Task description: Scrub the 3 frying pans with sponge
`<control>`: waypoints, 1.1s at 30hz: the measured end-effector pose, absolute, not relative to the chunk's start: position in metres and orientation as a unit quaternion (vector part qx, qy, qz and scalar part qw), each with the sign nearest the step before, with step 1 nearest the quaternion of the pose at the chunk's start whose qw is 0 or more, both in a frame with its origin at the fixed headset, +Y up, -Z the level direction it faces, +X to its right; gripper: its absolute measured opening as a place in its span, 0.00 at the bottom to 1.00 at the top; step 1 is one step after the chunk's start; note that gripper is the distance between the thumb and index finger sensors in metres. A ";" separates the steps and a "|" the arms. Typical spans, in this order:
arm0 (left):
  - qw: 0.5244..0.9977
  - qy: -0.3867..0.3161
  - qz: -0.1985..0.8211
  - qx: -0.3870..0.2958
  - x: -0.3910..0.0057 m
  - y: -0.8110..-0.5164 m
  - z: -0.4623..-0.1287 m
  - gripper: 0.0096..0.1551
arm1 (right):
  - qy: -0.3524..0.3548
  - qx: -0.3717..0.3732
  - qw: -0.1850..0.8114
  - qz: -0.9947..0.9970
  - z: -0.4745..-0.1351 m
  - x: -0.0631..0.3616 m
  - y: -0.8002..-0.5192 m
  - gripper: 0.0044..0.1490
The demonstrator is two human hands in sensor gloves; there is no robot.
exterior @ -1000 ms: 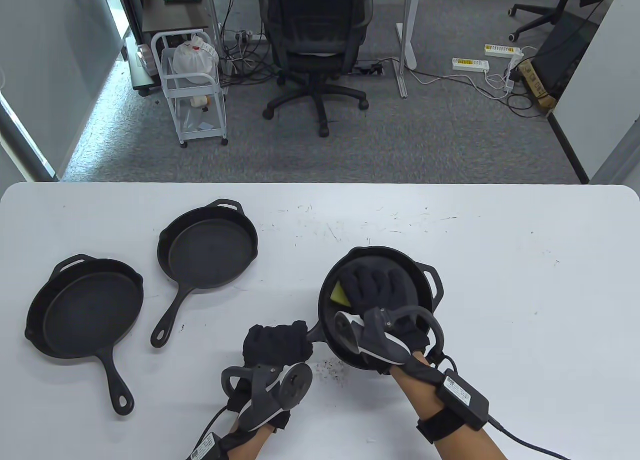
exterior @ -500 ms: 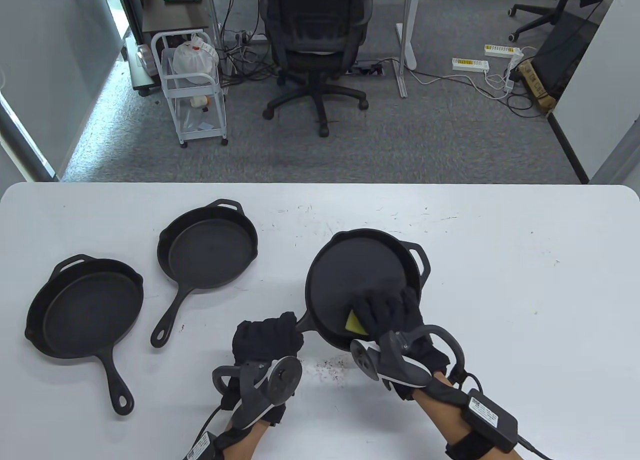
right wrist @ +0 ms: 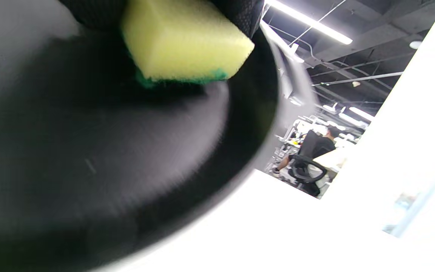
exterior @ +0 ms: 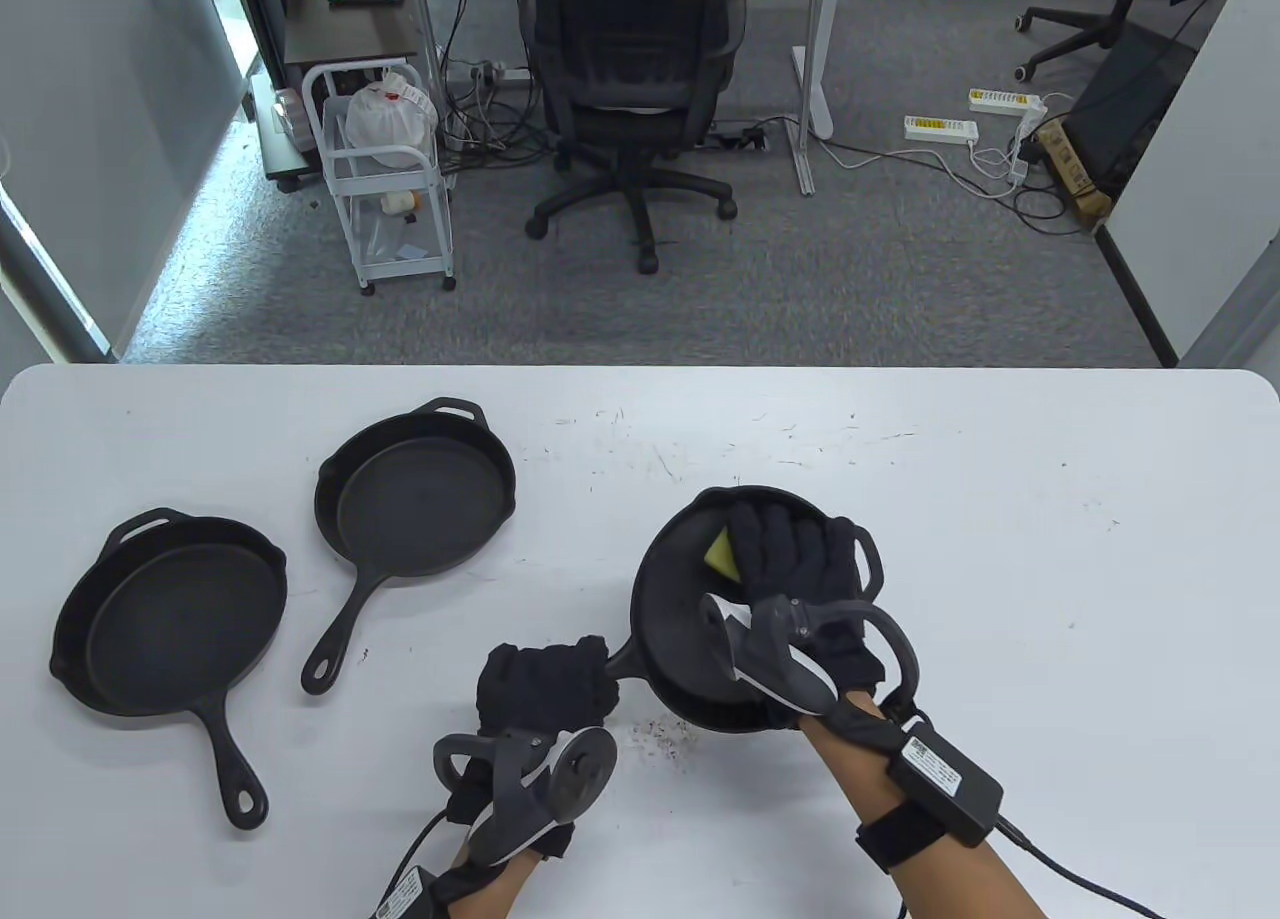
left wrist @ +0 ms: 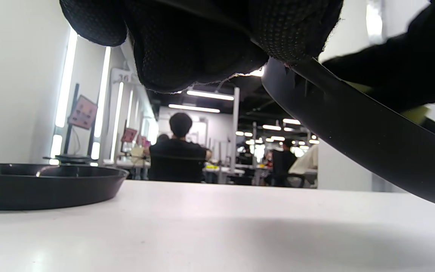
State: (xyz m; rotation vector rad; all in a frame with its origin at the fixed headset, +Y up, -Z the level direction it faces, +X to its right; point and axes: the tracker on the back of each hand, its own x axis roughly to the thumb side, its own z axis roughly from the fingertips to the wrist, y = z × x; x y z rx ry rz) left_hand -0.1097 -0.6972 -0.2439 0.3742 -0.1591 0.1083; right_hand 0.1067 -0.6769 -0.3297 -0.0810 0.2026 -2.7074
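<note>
Three black cast-iron pans are on the white table. The right pan (exterior: 680, 609) is tilted up off the table, and my left hand (exterior: 545, 679) grips its handle. My right hand (exterior: 790, 564) presses a yellow sponge (exterior: 722, 555) with a green underside against the far inside of that pan. The sponge (right wrist: 185, 41) shows close in the right wrist view on the dark pan floor (right wrist: 108, 151). In the left wrist view the tilted pan's rim (left wrist: 353, 132) slants across the right. The middle pan (exterior: 420, 494) and the left pan (exterior: 175, 614) lie flat.
Dark crumbs (exterior: 665, 737) lie on the table (exterior: 1050, 579) in front of the tilted pan. An office chair (exterior: 632, 89) and a white cart (exterior: 385, 174) stand on the floor beyond the table's far edge.
My right hand has slid the sponge from the pan's near side to its far side. The pan has tilted and shifted slightly with my left hand on its handle.
</note>
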 end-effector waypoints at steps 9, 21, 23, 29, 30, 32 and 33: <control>0.976 -0.045 0.070 0.200 -0.118 -0.692 -0.245 0.32 | 0.050 -0.172 0.258 -0.949 -0.282 0.080 -0.696 0.51; 0.976 -0.097 0.058 0.184 -0.103 -0.694 -0.236 0.32 | 0.104 -0.071 0.215 -0.968 -0.317 0.074 -0.666 0.52; 0.976 -0.094 0.056 0.188 -0.105 -0.693 -0.237 0.32 | 0.105 -0.038 0.231 -0.967 -0.324 0.090 -0.667 0.52; 0.976 -0.067 0.053 0.202 -0.112 -0.691 -0.239 0.32 | 0.052 -0.082 0.253 -0.963 -0.306 0.113 -0.686 0.52; 0.976 -0.065 0.054 0.203 -0.112 -0.691 -0.239 0.32 | 0.047 -0.102 0.258 -0.959 -0.299 0.110 -0.689 0.52; 0.975 -0.063 0.064 0.203 -0.114 -0.691 -0.240 0.32 | 0.041 -0.151 0.266 -0.951 -0.284 0.100 -0.694 0.52; 0.975 -0.063 0.069 0.200 -0.114 -0.691 -0.240 0.32 | 0.041 -0.172 0.265 -0.948 -0.279 0.094 -0.695 0.52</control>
